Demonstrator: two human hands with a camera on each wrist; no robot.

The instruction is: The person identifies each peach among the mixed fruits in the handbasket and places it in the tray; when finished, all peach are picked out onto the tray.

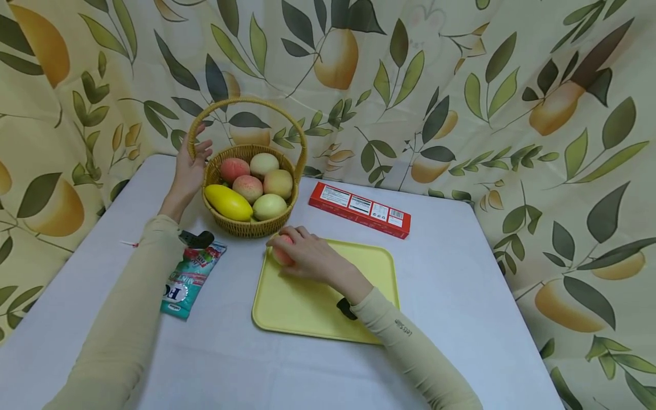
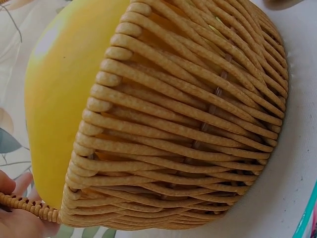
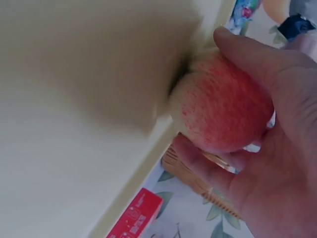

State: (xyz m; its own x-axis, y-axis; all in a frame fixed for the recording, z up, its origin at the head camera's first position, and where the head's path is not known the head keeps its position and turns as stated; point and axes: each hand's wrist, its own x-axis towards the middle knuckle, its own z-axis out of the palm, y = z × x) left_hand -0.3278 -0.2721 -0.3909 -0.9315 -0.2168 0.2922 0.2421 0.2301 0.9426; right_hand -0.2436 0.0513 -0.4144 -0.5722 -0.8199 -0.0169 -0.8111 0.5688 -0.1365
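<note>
I have the right hand (image 1: 314,256) pinching a peach (image 3: 225,104) between thumb and fingers, at the far left corner of the tray (image 1: 318,310); from here I cannot tell whether the fruit rests on it. The rest of the tray spreads under that hand and forearm.

I have the left hand (image 1: 188,162) farther out and to the left, at the basket's (image 1: 251,229) handle (image 1: 251,100). Its fingers are loose and spread, palm turned to the basket, with the handle crossing it. The basket stands just right of that hand and just beyond the right one. Inside, a mango (image 1: 228,203) lies toward my left wrist, five round fruits (image 1: 248,188) packed beside it.

Nearer me than the left hand, a teal bag (image 1: 189,279) lies partly hidden by the forearm. Beyond the right hand and to its right, a red box (image 1: 360,209) lies on the white-covered counter (image 1: 230,364). Patterned fabric (image 1: 512,114) hangs behind both hands.
</note>
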